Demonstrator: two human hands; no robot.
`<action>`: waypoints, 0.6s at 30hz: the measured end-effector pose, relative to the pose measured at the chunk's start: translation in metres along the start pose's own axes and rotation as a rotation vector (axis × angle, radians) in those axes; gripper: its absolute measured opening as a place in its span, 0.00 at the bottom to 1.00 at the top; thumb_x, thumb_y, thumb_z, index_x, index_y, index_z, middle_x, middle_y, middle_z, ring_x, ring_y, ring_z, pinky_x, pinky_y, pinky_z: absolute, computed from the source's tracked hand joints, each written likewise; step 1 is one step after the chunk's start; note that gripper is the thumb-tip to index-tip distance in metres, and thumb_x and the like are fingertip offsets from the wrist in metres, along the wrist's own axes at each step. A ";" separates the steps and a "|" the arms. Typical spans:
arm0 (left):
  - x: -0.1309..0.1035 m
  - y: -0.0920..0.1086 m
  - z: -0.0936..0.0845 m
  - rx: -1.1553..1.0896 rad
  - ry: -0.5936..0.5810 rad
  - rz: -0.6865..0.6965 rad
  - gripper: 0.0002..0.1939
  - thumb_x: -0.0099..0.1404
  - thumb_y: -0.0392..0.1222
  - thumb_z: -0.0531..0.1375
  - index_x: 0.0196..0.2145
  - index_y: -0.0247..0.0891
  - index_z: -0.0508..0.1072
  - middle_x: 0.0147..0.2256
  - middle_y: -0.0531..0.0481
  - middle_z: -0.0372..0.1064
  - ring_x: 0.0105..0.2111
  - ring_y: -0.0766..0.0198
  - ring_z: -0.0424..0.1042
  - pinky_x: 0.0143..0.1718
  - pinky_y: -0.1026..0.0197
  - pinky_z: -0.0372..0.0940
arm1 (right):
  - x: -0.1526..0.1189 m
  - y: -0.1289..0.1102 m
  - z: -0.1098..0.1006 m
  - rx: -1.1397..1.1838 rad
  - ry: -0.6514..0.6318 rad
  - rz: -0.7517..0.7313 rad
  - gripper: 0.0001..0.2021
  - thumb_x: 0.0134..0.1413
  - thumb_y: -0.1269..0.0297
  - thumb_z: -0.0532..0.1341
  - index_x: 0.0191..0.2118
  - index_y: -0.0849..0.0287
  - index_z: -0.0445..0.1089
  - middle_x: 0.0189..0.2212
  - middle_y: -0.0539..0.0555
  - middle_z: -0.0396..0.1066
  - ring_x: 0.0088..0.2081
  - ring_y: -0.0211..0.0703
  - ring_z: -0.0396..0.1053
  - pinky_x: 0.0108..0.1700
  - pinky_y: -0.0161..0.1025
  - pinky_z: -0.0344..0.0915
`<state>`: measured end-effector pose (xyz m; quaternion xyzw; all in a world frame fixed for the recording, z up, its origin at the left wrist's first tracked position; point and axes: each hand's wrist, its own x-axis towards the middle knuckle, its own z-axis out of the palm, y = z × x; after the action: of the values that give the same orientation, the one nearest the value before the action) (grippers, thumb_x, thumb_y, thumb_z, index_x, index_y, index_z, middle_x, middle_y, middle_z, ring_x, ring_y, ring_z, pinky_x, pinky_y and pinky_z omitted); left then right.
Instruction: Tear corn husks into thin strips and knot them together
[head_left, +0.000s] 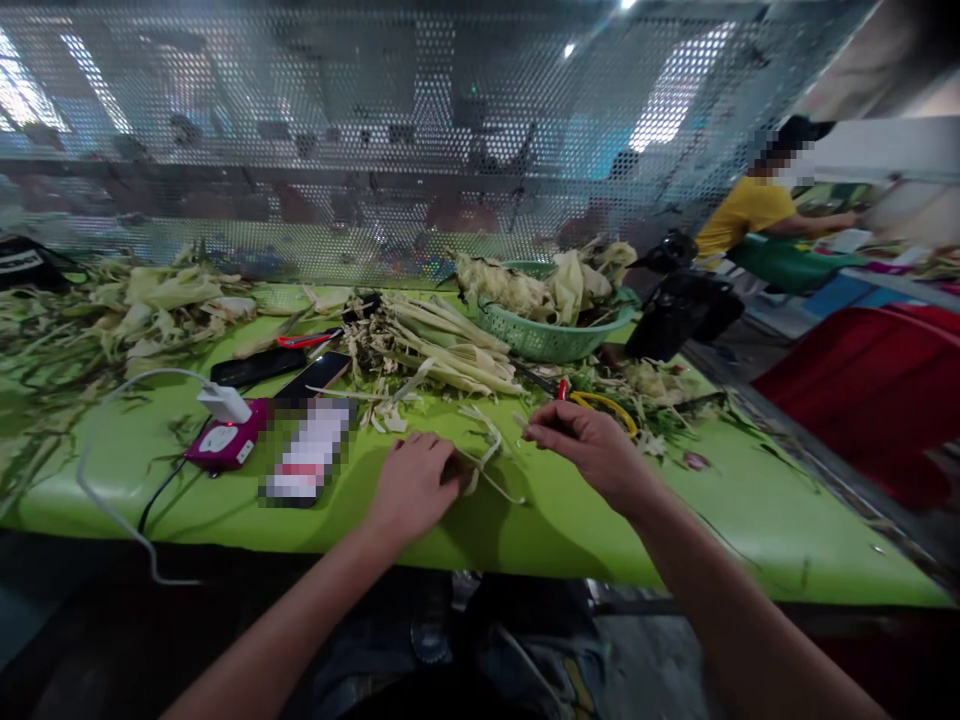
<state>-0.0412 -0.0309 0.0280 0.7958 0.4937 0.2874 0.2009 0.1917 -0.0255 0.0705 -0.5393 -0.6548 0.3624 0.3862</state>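
Near the front of the green table (600, 540), my left hand (421, 482) has its fingers curled around one end of a thin pale husk strip (491, 455). The strip's loose ends fan out to the right of that hand. My right hand (581, 440) is pinched, with a small pale bit at its fingertips that is too small to name. Behind both hands lies a bundle of pale green husks (457, 355). A green basket (555, 338) heaped with dried husks stands farther back.
Phones (307, 455), a purple power socket (229, 440) with a white cable, and red-handled scissors (304, 340) lie left. Yellow-handled scissors (611, 408) lie right. A husk pile (157, 300) covers the far left. A perforated metal panel (337, 150) rises behind. A person (750, 215) sits at back right.
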 end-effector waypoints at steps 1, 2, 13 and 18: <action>-0.001 0.000 0.003 0.036 -0.012 -0.002 0.02 0.58 0.39 0.60 0.30 0.40 0.72 0.35 0.45 0.71 0.40 0.53 0.66 0.43 0.55 0.54 | -0.001 0.002 0.001 0.022 -0.025 0.008 0.15 0.49 0.52 0.64 0.31 0.61 0.70 0.26 0.50 0.68 0.29 0.38 0.63 0.34 0.36 0.60; -0.002 0.001 0.005 0.065 -0.025 -0.011 0.02 0.58 0.37 0.59 0.31 0.40 0.72 0.35 0.45 0.71 0.41 0.54 0.66 0.43 0.55 0.54 | -0.002 0.003 0.002 0.043 -0.045 0.014 0.15 0.48 0.52 0.64 0.31 0.61 0.70 0.25 0.49 0.68 0.29 0.38 0.63 0.34 0.36 0.60; 0.002 0.008 0.004 -0.003 0.293 0.039 0.04 0.62 0.33 0.55 0.34 0.39 0.68 0.34 0.49 0.71 0.38 0.59 0.68 0.44 0.55 0.57 | 0.011 -0.004 0.021 0.351 -0.143 0.089 0.14 0.44 0.55 0.68 0.32 0.60 0.73 0.29 0.50 0.70 0.32 0.39 0.65 0.38 0.38 0.60; 0.015 0.007 0.011 -0.285 0.247 -0.045 0.04 0.60 0.32 0.55 0.31 0.38 0.69 0.32 0.49 0.71 0.35 0.61 0.68 0.40 0.58 0.60 | 0.030 -0.010 0.024 0.322 -0.052 0.021 0.14 0.45 0.54 0.68 0.32 0.59 0.73 0.27 0.49 0.69 0.31 0.38 0.65 0.37 0.37 0.61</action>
<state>-0.0243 -0.0210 0.0271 0.7069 0.4865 0.4452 0.2557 0.1622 0.0007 0.0723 -0.4677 -0.5923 0.4803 0.4468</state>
